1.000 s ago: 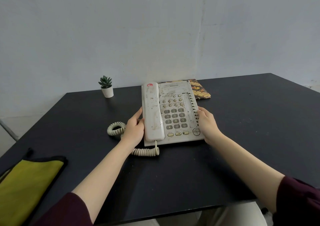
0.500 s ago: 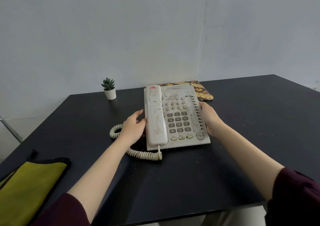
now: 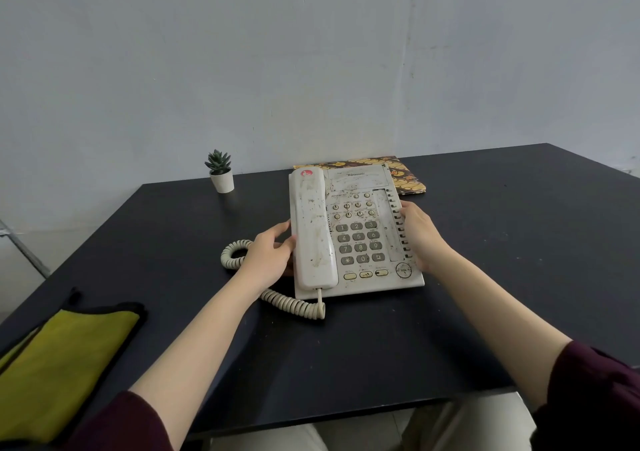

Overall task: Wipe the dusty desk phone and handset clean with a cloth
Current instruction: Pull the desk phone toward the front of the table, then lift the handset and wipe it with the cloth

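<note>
2 hands, left [image 3: 268, 255] & right [image 3: 420, 232], fingers relaxed, flank 1 phone [image 3: 360, 232]; 1 cloth [image 3: 59, 357] apart.

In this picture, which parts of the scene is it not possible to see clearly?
- Head view: cloth is cut off by the left edge.
- Patterned book is partly hidden behind the phone.
- Small labels on the phone are too small to read.
- Coiled cord passes under the left hand.

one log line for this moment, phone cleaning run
stage: pre-wipe | left hand: on handset side | right hand: on phone base right edge | cloth: untouched, table near-left
</note>
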A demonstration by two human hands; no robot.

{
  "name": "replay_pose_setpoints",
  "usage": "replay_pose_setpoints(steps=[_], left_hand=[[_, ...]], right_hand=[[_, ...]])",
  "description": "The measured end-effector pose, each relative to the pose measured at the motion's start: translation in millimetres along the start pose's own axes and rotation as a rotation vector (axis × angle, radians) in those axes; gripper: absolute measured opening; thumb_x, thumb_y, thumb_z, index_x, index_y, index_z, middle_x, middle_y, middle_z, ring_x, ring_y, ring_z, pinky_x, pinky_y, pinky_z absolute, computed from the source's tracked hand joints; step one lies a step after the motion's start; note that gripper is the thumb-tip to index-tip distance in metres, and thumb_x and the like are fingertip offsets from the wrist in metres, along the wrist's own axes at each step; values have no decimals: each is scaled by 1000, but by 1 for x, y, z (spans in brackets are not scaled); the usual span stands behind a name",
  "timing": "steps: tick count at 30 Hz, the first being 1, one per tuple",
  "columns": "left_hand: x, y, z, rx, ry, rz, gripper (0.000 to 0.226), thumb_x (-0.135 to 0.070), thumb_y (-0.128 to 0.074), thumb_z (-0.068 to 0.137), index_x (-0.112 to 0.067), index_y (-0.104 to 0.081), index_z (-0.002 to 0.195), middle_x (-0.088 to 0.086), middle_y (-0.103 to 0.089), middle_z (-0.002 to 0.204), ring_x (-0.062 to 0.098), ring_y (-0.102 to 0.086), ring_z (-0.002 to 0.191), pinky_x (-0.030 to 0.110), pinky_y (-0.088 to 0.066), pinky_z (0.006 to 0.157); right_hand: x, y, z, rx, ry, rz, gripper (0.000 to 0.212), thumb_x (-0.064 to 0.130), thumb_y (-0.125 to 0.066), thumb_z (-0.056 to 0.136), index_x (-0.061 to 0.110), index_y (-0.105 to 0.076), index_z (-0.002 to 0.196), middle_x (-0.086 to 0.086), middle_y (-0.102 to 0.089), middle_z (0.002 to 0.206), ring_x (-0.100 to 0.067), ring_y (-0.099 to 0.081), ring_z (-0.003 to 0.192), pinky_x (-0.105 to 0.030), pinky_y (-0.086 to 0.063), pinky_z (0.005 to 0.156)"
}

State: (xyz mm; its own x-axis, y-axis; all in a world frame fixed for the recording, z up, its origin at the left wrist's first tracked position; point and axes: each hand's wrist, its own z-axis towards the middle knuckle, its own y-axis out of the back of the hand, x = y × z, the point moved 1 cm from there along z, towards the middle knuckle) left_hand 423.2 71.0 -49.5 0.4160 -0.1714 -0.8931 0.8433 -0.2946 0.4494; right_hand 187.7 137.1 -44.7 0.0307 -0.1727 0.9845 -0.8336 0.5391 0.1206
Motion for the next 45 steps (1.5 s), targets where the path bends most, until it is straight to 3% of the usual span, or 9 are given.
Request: replay_pose_setpoints(steps=[6, 8, 13, 16, 22, 27, 32, 39, 45], left_hand=[[-6, 3, -11, 18, -51, 101, 46, -29, -46, 99, -22, -38, 143, 2, -65, 109, 15, -62, 96, 23, -51, 73], [-7, 5, -12, 12, -82, 234, 44, -31, -45, 99, -21, -41, 141, 5, -63, 117, 19, -61, 103, 30, -51, 85], [-4, 13, -17, -26, -108, 498, 41, -37, -44, 98, -18, -52, 133, 2, -60, 125, 17, -55, 113, 24, -38, 86], [-3, 19, -21, -43, -116, 615, 34, -35, -45, 97, -21, -58, 125, -2, -65, 117, 16, -58, 107, 31, -47, 88], [-12, 33, -35, -93, -215, 640, 28, -31, -49, 96, -25, -61, 120, -9, -65, 112, 12, -60, 101, 29, -49, 81], [-12, 73, -46, -207, -240, 651, 24, -34, -52, 93, -29, -63, 114, -10, -64, 101, 13, -59, 91, 34, -51, 78], [5, 128, -67, -317, -168, 777, 31, -40, -49, 94, -29, -59, 121, -6, -60, 106, 18, -58, 96, 37, -51, 79], [68, 198, -110, -425, 101, 841, 39, -42, -47, 94, -26, -51, 130, 1, -54, 117, 21, -55, 107, 38, -50, 83], [103, 226, -131, -322, 254, 866, 44, -45, -45, 95, -28, -46, 136, 4, -50, 130, 24, -44, 123, 39, -42, 97]], right_hand=[[0, 2, -10, 11, -5, 20, 29, 25, -24, 100, 32, -52, 106, 0, -64, 102, -20, -62, 95, -35, -52, 71], [3, 4, -14, 21, -2, 48, 29, 24, -25, 101, 32, -53, 104, 2, -65, 96, -17, -64, 87, -32, -51, 64], [2, 3, -15, -171, 115, 31, 34, 24, -33, 97, 23, -51, 126, 1, -57, 121, -15, -56, 105, -39, -49, 90], [14, -1, -27, -281, 329, 46, 28, 17, -38, 95, 22, -54, 118, 5, -57, 117, -4, -53, 95, -22, -44, 81], [47, -38, -60, -92, 581, -45, 18, 15, -47, 95, 23, -58, 105, 13, -59, 105, 8, -53, 91, -2, -41, 64], [62, -90, -88, 77, 699, -77, 14, 13, -54, 92, 21, -60, 101, 10, -63, 102, 2, -58, 90, -14, -45, 73], [62, -153, -116, 368, 676, -180, 13, 15, -59, 88, 18, -61, 101, 2, -62, 94, -4, -54, 78, -6, -41, 69], [41, -245, -139, 718, 555, -728, 42, 43, -55, 90, 15, -59, 122, -2, -63, 113, -19, -56, 109, -24, -43, 85], [16, -301, -148, 694, 567, -986, 60, 59, -50, 87, 7, -58, 117, -13, -49, 122, -32, -43, 118, -42, -41, 96]])
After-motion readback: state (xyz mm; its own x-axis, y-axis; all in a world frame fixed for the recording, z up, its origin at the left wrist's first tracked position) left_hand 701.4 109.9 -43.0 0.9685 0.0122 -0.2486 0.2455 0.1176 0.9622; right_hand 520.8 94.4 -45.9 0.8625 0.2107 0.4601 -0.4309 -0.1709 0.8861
